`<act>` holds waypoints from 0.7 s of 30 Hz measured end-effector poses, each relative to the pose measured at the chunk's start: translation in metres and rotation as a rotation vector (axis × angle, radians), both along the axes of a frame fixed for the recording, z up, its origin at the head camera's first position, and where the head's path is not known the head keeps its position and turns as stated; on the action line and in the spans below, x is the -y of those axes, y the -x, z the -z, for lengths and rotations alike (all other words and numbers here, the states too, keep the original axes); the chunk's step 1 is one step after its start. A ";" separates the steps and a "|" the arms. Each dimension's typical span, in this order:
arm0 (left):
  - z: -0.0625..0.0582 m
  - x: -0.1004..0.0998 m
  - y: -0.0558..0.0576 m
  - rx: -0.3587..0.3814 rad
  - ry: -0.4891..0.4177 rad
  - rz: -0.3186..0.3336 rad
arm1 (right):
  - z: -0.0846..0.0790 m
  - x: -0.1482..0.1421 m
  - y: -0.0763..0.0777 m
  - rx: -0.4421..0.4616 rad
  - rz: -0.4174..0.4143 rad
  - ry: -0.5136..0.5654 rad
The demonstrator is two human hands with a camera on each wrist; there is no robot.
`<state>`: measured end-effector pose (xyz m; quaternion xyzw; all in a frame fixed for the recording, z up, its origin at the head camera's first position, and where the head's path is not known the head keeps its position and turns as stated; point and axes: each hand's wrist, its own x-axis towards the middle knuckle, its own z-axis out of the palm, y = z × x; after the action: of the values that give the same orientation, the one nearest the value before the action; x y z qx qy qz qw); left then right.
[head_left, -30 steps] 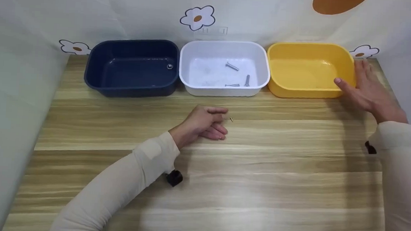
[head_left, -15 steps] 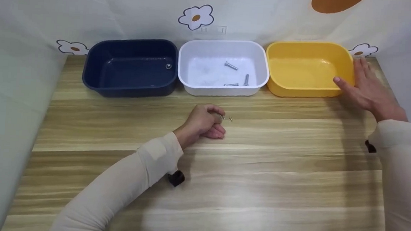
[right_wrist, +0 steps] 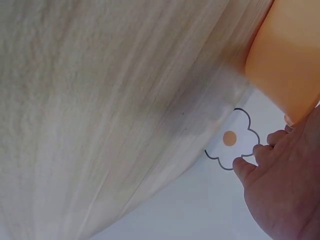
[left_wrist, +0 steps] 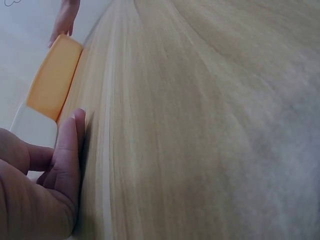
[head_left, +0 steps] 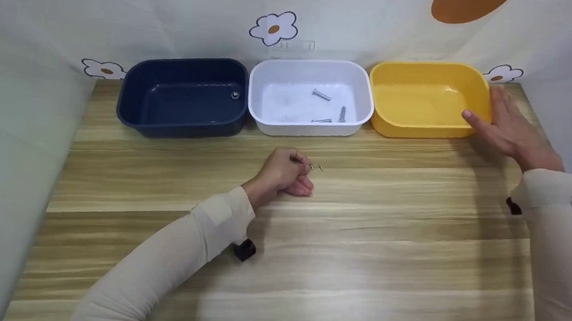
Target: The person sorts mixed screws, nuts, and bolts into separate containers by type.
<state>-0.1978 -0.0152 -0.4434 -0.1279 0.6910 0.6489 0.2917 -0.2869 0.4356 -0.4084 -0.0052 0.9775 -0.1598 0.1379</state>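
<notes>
My left hand (head_left: 285,173) is low over the middle of the table, its thumb and index finger closed at the tips around a tiny brass-coloured screw (head_left: 311,167). The other fingers lie along the wood below. Just to the right, a second tiny brass-coloured screw (head_left: 321,167) lies on the table. In the left wrist view the hand (left_wrist: 50,175) hides both screws. My right hand (head_left: 509,127), fingers straight and thumb over the rim, rests against the right side of the yellow bin (head_left: 417,131). The right wrist view shows that hand (right_wrist: 290,185) beside the bin's wall.
Left of the yellow bin stand a white bin (head_left: 307,130) with several silver bolts (head_left: 322,94) and a dark blue bin (head_left: 183,130) with a silver nut (head_left: 235,95). All three stand in a row against a flower-print backdrop (head_left: 190,20) on the wood-grain table (head_left: 360,244).
My left index finger, stretched out a second ago, has curled in toward the thumb, and a screw has come into sight at the fingertips. My right hand stays at the yellow bin.
</notes>
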 end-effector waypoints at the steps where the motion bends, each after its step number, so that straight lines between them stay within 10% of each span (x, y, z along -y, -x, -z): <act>1: 0.000 0.000 0.000 0.000 0.003 0.002 | 0.000 0.000 0.000 -0.006 -0.004 -0.006; 21: -0.009 -0.004 0.002 0.045 -0.008 0.022 | 0.001 0.000 -0.002 -0.061 -0.027 -0.061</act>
<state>-0.1998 -0.0111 -0.4348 -0.1334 0.6829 0.6455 0.3148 -0.2848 0.4354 -0.4092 -0.0192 0.9855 -0.1278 0.1101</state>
